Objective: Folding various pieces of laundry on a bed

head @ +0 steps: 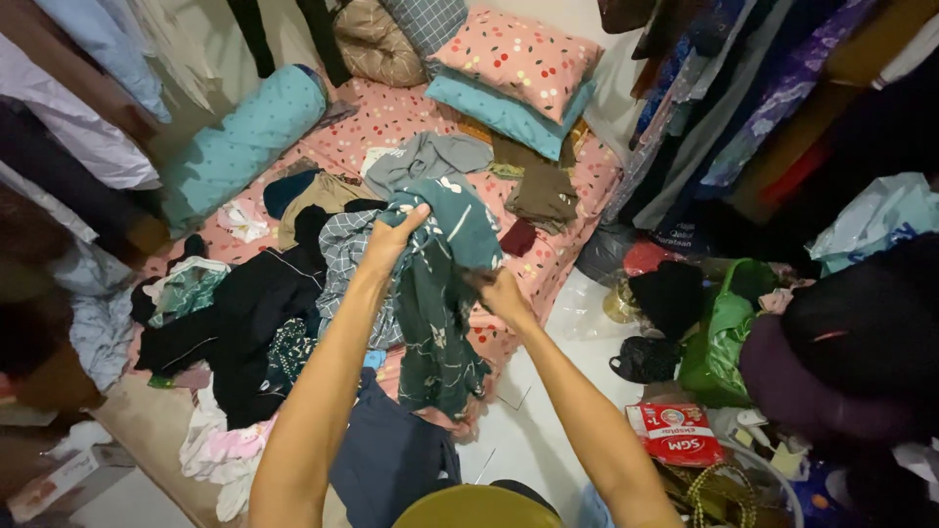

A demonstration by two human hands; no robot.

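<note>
1. Head view, the hands: the left hand (391,240) is raised over the heap, its fingers closed around the upper edge of a dark green patterned garment (440,293); the right hand (504,293) grips the same cloth lower down on its right side, fingers curled in and partly hidden by the fabric; the garment hangs between them, its lower part trailing down to the mattress edge.

2. Head view, the surroundings: the garment is held above a pink dotted mattress (577,186) on the floor; just beside the left hand lies a grey checked cloth (342,254), with a black garment (254,313) further left and a grey top (425,156) beyond; a brown garment (543,196) lies flat toward the head of the bed; a pink spotted pillow (518,59) rests on a teal pillow (499,112), and a teal bolster (245,142) lies along the left edge; a green bag (719,342) stands on the floor to the right.

3. Head view, progress as judged: the clothes lie loose and tumbled, with no folded stack in view; the sorting or folding appears to be at an early stage; one piece is in hand, still hanging unfolded, and most of the heap is untouched.
</note>
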